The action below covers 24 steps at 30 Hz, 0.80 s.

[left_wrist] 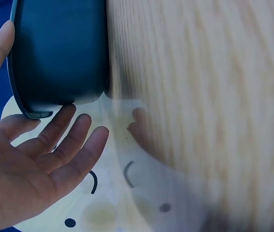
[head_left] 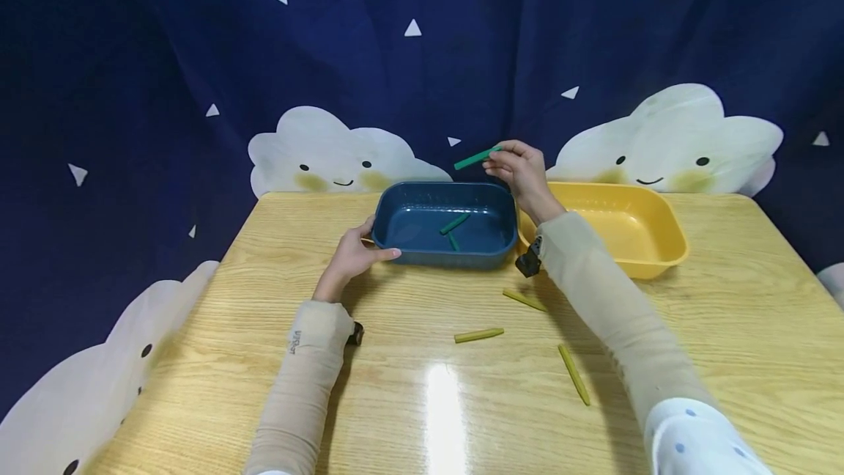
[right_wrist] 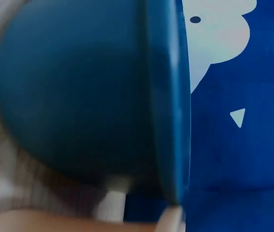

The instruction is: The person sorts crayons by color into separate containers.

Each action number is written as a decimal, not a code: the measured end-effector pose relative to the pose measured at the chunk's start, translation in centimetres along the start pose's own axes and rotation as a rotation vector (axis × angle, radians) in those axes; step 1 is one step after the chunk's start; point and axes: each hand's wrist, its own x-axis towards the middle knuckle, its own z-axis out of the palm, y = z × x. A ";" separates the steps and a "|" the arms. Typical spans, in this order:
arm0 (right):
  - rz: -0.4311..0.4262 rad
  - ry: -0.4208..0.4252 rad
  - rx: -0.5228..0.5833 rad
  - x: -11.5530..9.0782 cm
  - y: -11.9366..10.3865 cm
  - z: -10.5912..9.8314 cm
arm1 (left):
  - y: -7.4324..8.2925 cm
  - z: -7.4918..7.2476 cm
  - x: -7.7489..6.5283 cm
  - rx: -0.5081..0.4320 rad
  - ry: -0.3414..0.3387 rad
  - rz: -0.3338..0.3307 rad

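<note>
My left hand (head_left: 354,255) holds the left end of a dark blue bin (head_left: 448,259), thumb on its front rim. In the left wrist view the fingers (left_wrist: 62,128) lie loosely spread at the bin's end. Raised above the bin's back right corner, my right hand (head_left: 524,173) pinches a green crayon (head_left: 476,158) by one end. Inside the bin lie two more green crayons, one slanting (head_left: 455,223) and one (head_left: 453,242) partly hidden by the front rim. The right wrist view shows the bin's outer wall (right_wrist: 79,96), but not the held crayon.
A yellow bin (head_left: 649,270) stands right of the blue one, partly behind my right forearm. Three yellow crayons lie on the wooden table (head_left: 389,402): one near the bins (head_left: 524,300), one in the middle (head_left: 479,336), one further right (head_left: 574,374). A dark blue curtain (head_left: 369,57) hangs behind.
</note>
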 end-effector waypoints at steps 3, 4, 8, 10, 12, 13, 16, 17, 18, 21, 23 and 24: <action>0.012 -0.010 0.013 0.6 0.3 0.3 | -0.1 0.1 0.0 0.008 0.003 -0.002; 0.013 -0.016 0.014 0.8 0.4 0.4 | -0.1 0.1 0.0 0.007 0.005 -0.004; 0.014 -0.035 0.008 1.5 0.6 0.9 | 0.0 0.2 -0.1 -0.007 0.004 -0.002; 0.019 -0.052 0.001 1.9 0.7 1.2 | 0.0 0.2 -0.1 -0.018 0.003 -0.008; 0.029 -0.070 -0.007 2.3 0.6 1.6 | 0.0 0.1 -0.1 -0.026 0.006 -0.015; 0.034 -0.084 -0.009 2.5 0.6 1.8 | 0.0 0.0 -0.1 -0.027 0.008 -0.017; 0.054 -0.121 -0.008 3.2 0.4 2.3 | 0.0 0.0 -0.1 -0.017 0.010 -0.017; 0.056 -0.130 -0.005 3.4 0.4 2.4 | -0.1 0.0 -0.1 -0.015 0.010 -0.015; 0.057 -0.137 0.001 3.6 0.4 2.5 | -0.1 0.0 0.0 -0.018 0.006 -0.012; 0.067 -0.154 0.018 4.1 0.6 2.8 | -0.1 0.1 0.0 -0.034 -0.003 -0.009; 0.086 -0.157 0.022 4.3 0.9 2.9 | -0.2 0.1 0.1 -0.050 0.000 -0.011; 0.099 -0.158 0.018 4.3 1.1 3.0 | -0.2 0.1 0.1 -0.054 0.001 -0.010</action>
